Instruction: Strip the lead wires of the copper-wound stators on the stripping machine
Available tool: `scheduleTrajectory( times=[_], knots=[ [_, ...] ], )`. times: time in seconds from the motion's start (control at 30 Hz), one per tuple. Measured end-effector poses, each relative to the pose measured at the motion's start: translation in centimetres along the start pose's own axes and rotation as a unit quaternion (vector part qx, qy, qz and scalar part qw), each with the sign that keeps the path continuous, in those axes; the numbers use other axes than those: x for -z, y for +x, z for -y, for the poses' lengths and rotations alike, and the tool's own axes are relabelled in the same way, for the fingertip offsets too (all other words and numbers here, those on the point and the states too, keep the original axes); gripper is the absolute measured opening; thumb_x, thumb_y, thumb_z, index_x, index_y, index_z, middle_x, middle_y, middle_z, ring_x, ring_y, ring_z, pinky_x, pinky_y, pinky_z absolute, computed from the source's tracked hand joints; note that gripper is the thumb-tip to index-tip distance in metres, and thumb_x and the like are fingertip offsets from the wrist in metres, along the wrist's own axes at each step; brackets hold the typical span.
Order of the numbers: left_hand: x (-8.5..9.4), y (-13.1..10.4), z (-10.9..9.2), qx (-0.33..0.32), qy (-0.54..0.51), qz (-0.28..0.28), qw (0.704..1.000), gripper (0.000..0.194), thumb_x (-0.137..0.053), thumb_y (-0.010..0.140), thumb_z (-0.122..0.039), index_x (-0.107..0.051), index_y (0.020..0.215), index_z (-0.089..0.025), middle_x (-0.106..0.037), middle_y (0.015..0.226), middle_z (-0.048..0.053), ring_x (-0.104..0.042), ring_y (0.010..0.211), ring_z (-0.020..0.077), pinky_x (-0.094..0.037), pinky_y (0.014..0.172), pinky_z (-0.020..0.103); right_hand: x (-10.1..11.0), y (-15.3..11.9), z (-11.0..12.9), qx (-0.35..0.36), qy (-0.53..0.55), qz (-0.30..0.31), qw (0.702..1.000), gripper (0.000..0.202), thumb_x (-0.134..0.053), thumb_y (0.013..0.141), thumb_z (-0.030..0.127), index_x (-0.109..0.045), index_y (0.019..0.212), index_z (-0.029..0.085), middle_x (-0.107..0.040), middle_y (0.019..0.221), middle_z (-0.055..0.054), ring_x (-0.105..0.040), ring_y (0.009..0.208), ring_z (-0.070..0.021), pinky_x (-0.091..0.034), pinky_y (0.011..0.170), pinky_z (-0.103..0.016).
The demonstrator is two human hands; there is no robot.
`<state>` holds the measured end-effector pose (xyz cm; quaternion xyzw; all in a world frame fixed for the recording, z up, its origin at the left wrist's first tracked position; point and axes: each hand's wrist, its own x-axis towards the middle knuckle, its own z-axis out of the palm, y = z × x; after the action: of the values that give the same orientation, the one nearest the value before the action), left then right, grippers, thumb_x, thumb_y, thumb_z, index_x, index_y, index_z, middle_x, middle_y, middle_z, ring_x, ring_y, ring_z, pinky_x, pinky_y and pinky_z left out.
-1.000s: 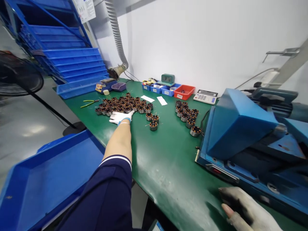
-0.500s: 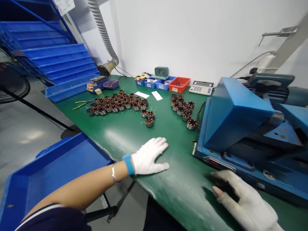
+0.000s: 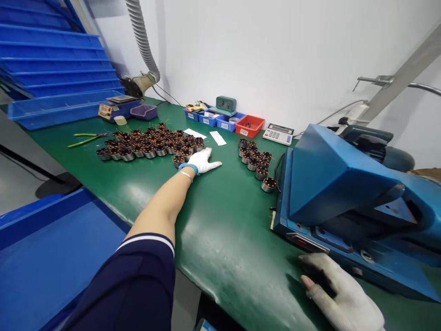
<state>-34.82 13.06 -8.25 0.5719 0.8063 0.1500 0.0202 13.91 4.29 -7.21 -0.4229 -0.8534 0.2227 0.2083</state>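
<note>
My left hand (image 3: 203,161), in a white glove, reaches out over the green table, beside the right end of a large group of motor stators (image 3: 149,149) with copper windings. Its fingers are stretched and the thumb points right, apart from them. The nearest stators are partly hidden behind the hand and wrist. In the lower right, my right hand (image 3: 339,289), also gloved, hovers by the front of a blue machine (image 3: 330,179). Its fingers are curved, with a gap between thumb and index finger and nothing visible in it. A smaller group of stators (image 3: 254,164) stands left of the machine.
Green-handled pliers (image 3: 86,139) lie left of the stators. Along the wall are small blue bins (image 3: 209,120), a red bin (image 3: 249,125), a clock (image 3: 226,103) and a calculator (image 3: 277,134). A blue tray (image 3: 58,262) sits at the lower left, below table height.
My left hand has moved forward and left across the table to the edge of the large stator group. The right hand has stayed nearly in place; the view has shifted slightly.
</note>
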Motion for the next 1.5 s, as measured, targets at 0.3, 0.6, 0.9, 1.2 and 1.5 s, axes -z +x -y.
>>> scheduleTrajectory(
  times=[0.3, 0.6, 0.9, 1.2, 1.5],
  knots=[
    [2.1, 1.2, 1.0, 0.158, 0.022, -0.075, 0.984, 0.082, -0.043, 0.084, -0.065, -0.049, 0.128, 0.003, -0.055, 0.129, 0.034, -0.052, 0.123, 0.0455, -0.042, 0.099, 0.057, 0.2, 0.9, -0.4, 0.052, -0.031, 0.016, 0.998, 0.028, -0.054, 0.086, 0.041, -0.068, 0.100, 0.022, -0.074, 0.097, -0.007, -0.072, 0.090, -0.0207, -0.060, 0.080, -0.032],
    [-2.1, -3.4, -12.9, -0.190, -0.035, -0.091, 0.977, 0.074, -0.064, 0.074, -0.038, -0.043, 0.142, -0.017, -0.036, 0.156, 0.012, -0.040, 0.140, 0.0296, -0.034, 0.116, 0.042, -0.5, 1.2, -0.2, 0.050, -0.003, -0.002, 0.999, 0.026, -0.053, 0.087, 0.037, -0.068, 0.101, 0.021, -0.072, 0.098, -0.007, -0.069, 0.090, -0.0216, -0.056, 0.080, -0.035],
    [-4.5, -6.4, -19.7, -0.236, -0.116, -0.100, 0.960, 0.014, -0.063, 0.075, -0.023, -0.066, 0.089, -0.020, -0.052, 0.144, 0.010, -0.050, 0.133, 0.0262, -0.043, 0.111, 0.045, 0.2, 1.3, -0.5, 0.082, 0.036, 0.014, 0.996, 0.027, -0.054, 0.086, 0.035, -0.066, 0.104, 0.018, -0.071, 0.101, -0.008, -0.068, 0.093, -0.0221, -0.054, 0.082, -0.037],
    [1.5, -19.7, -18.8, -0.262, -0.269, -0.052, 0.925, 0.010, -0.069, 0.078, -0.028, -0.064, 0.084, -0.022, -0.032, 0.159, 0.010, -0.039, 0.143, 0.0281, -0.038, 0.117, 0.049, 2.7, 0.4, 1.0, -0.081, 0.247, 0.066, 0.963, 0.081, -0.075, 0.067, 0.024, -0.042, 0.141, 0.021, -0.064, 0.125, -0.012, -0.068, 0.100, -0.0211, -0.058, 0.084, -0.036],
    [4.4, -22.9, -24.7, -0.333, -0.390, 0.134, 0.848, 0.041, -0.076, 0.074, -0.033, -0.061, 0.111, -0.030, -0.042, 0.152, 0.009, -0.051, 0.132, 0.0305, -0.050, 0.103, 0.049, 3.9, -1.0, 1.8, 0.030, 0.270, 0.112, 0.956, 0.055, -0.073, 0.068, 0.023, -0.061, 0.122, 0.019, -0.071, 0.107, -0.005, -0.069, 0.089, -0.0199, -0.057, 0.079, -0.033]
  ],
)
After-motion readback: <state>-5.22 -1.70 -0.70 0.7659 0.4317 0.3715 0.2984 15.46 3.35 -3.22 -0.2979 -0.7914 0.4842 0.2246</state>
